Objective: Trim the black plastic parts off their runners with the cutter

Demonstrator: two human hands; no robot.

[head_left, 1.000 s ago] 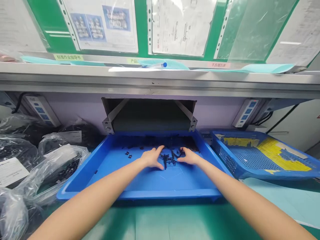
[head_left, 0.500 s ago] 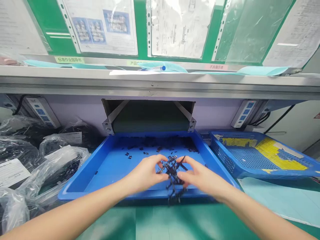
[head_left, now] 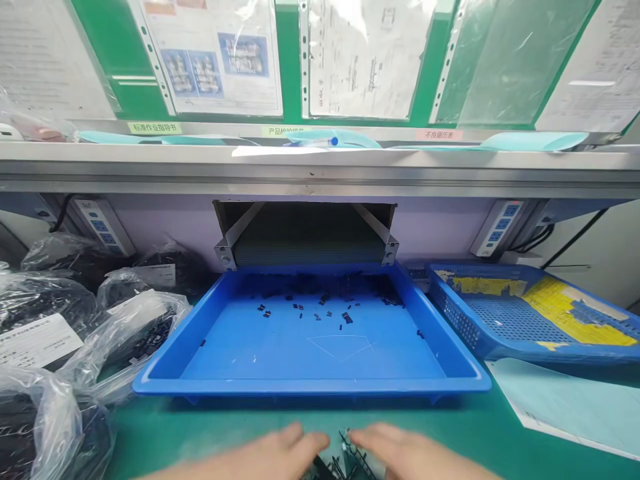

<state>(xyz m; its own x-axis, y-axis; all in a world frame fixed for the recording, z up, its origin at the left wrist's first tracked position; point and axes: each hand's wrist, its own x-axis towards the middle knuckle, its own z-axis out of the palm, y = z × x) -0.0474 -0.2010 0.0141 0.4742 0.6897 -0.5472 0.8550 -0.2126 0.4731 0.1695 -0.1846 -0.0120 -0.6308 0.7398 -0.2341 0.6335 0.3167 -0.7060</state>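
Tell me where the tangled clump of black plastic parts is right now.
The tangled clump of black plastic parts sits at the head view's bottom centre, between left hand and right hand, just in front of the blue plastic tray.

the tray [head_left: 165, 363] is bright blue, speckled along its far half with small black parts [head_left: 320, 313], and a black tangle of parts [head_left: 350, 453] sits between the left hand [head_left: 273, 457] and the right hand [head_left: 405, 457] over the dark green counter [head_left: 465, 433]. to the right, a perforated blue basket [head_left: 450, 313] holds yellow sheets [head_left: 565, 307] with blue patches, with a pale turquoise sheet [head_left: 565, 403] beside it. on the left, clear bags [head_left: 115, 333] show black contents and white labels, and the back board [head_left: 290, 73] is green with white papers bearing blue pictures.
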